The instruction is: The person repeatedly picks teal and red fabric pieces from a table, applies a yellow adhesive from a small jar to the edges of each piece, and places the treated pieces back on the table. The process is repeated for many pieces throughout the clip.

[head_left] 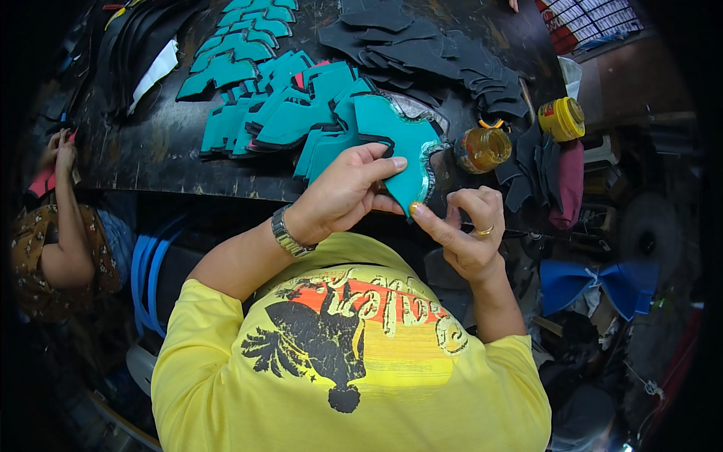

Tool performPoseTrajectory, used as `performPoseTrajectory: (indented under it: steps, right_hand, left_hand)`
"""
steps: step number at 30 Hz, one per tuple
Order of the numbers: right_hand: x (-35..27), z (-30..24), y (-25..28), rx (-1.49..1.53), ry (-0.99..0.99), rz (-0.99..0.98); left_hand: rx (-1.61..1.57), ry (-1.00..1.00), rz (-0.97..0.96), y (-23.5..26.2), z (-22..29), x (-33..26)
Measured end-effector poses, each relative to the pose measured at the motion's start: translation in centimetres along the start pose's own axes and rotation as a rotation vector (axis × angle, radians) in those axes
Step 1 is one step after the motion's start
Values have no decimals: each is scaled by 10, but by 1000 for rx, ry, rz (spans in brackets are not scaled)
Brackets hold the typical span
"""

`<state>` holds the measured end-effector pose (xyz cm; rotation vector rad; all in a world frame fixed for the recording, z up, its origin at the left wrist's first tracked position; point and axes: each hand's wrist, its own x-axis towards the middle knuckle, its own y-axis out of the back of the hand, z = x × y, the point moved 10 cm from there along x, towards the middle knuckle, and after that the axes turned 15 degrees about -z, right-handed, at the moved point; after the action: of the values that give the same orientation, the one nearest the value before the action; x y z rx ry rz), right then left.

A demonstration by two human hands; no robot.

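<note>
My left hand is closed on a teal cut shoe-upper-like piece with a dark backing, its thumb on the teal face and fingers beneath. A shiny wet strip runs along the curved right edge of the piece. My right hand holds nothing; one finger reaches out, amber glue on its tip, at the lower point of the piece, and the other fingers are bent and apart. Just beyond it stands an open jar of amber glue. Stacked teal pieces lie left of the held one.
Across the dark table sit a heap of black cut pieces, a yellow tub and long black strips. Another person's hands are at the left edge. Blue chairs stand below them; a blue bow-shaped piece lies right.
</note>
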<state>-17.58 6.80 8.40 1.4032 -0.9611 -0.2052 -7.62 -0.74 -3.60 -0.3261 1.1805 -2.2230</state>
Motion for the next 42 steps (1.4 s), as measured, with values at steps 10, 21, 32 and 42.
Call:
performPoseTrajectory:
  steps: [10, 21, 32, 42]
  right_hand:
    - [-6, 11, -31, 181, -21, -144]
    - [-50, 91, -71, 597, -428, 95]
    - [-58, 101, -88, 738, -517, 33]
    - [-57, 101, -86, 721, -493, 91]
  left_hand:
    - [118, -270, 19, 5, 63, -8]
    - [547, -376, 587, 162, 271, -6]
    - [413, -448, 719, 272, 330, 81]
    - [1066, -5, 861, 243, 347, 53]
